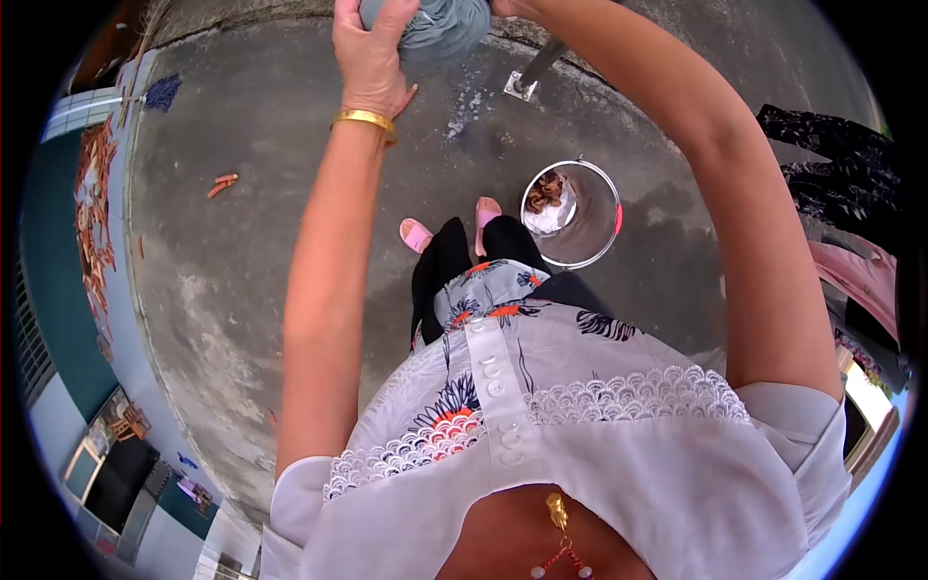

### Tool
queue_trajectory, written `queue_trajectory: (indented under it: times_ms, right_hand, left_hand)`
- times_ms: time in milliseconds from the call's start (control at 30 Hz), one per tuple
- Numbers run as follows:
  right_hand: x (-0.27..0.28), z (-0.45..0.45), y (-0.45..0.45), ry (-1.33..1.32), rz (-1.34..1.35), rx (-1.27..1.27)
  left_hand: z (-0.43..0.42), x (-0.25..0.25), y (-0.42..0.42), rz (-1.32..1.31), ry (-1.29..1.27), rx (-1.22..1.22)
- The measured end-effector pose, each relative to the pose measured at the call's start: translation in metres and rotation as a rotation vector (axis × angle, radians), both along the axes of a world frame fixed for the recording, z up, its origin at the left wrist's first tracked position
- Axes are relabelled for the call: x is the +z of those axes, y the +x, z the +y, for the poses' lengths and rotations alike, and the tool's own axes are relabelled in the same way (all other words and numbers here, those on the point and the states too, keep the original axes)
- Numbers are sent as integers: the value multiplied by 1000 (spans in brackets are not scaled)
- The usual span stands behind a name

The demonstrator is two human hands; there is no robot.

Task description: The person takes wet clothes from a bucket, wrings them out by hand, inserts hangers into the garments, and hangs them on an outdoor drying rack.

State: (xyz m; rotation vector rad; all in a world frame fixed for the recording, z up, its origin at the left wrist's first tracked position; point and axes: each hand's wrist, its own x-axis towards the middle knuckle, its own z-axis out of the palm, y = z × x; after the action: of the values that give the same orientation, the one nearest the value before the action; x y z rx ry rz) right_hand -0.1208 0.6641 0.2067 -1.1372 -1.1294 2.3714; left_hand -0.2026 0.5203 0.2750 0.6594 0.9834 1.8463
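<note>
At the top edge of the head view, my left hand (372, 58) is closed around a bunched, twisted grey-blue cloth (443, 27). A gold bangle circles that wrist. Only a small part of my right hand (507, 8) shows, against the right side of the cloth; its fingers are hidden beyond the frame. Wet spots (467, 111) mark the concrete floor below the cloth. Near my feet stands a metal bucket (601, 217) with brown and white fabric (551, 203) inside.
A metal post base (520, 87) is fixed to the floor ahead. Dark and pink clothes (831, 174) hang at the right. On the left lie orange-brown pieces (222, 185), and a blue mop head (163, 93) is by the wall. My pink sandals (416, 235) are beside the bucket.
</note>
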Motion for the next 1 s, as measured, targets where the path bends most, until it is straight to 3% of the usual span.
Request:
queue_trajectory:
  times_ms: [33,100,200,233,300,333,400,467,533,567,600,667,700,733,800,867,933,1000]
  right_hand:
    - [-3,-1,1,-8,-6,-13]
    - [-10,-1,-3,-215,215,119]
    - [-38,-23,-24,-87,173,254]
    - [9,-68,-12,38,-166,46]
    - [6,-97,-7,375,-469,284]
    - [6,-103,-6,486,-707,564]
    - [4,-123,-2,387,-775,564]
    - [15,-140,0,1000,-1048,789]
    - [21,-132,10,885,-1053,838]
    - [16,-116,27,449,-545,880]
    - [11,-99,43,22,-34,860]
    - [-10,-74,75,141,222,556]
    - [-17,-73,95,162,336,296]
    - [-27,-75,115,182,446,37]
    - [-67,-104,138,106,404,-296]
    - [-90,-146,122,-174,447,-228]
    - [-94,-166,82,-343,813,-143]
    - [-67,-163,45,-455,871,-534]
  left_hand:
    - [1,-6,-5,-6,-8,-13]
    - [2,-24,-22,-624,44,-164]
    - [-18,-48,-17,-647,-174,-283]
    - [-27,-57,-13,-654,-282,-338]
    - [-39,-73,-5,-656,-495,-453]
    - [-45,-80,-2,-651,-501,-467]
    - [-57,-90,6,-706,-518,-451]
    - [-70,-108,12,-742,-528,-485]
    - [-78,-147,14,-458,-498,-201]
    - [-69,-132,9,-969,-577,-342]
    - [-66,-121,4,-964,-576,-349]
    - [-69,-98,-7,-1010,-560,-476]
    - [-72,-86,-15,-1484,-604,-650]
    - [-70,-81,-15,-1478,-592,-652]
    - [-67,-74,-15,-1607,-403,-749]
    - [-63,-79,-17,-1612,-467,-725]
    - [-68,-63,-2,-1556,-482,-738]
    - [-86,-56,11,-1674,-425,-701]
